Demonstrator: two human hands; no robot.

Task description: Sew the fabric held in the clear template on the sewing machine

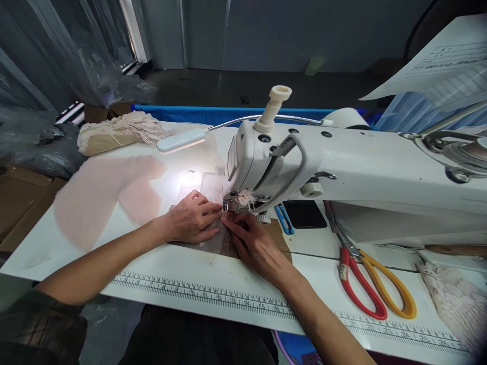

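Note:
A white sewing machine (274,162) stands in front of me, its needle area brightly lit from the left. My left hand (194,219) lies flat with fingers stretched toward the presser foot (230,205), pressing on sheer pale fabric (215,245). Close to the foot, my right hand (254,241) has its fingertips drawn together on the edge of that fabric. The fingers partly hide what lies between them. Sheer pink cut fabric (93,190) is spread on the table left of my hands.
Red-and-yellow-handled scissors (365,276), blue thread snips (284,219) and a black phone (305,214) lie right. Lace bundles rest at back left (122,133) and far right (454,294). A lamp (182,140) overhangs the table; a ruler strip (205,294) follows its front edge.

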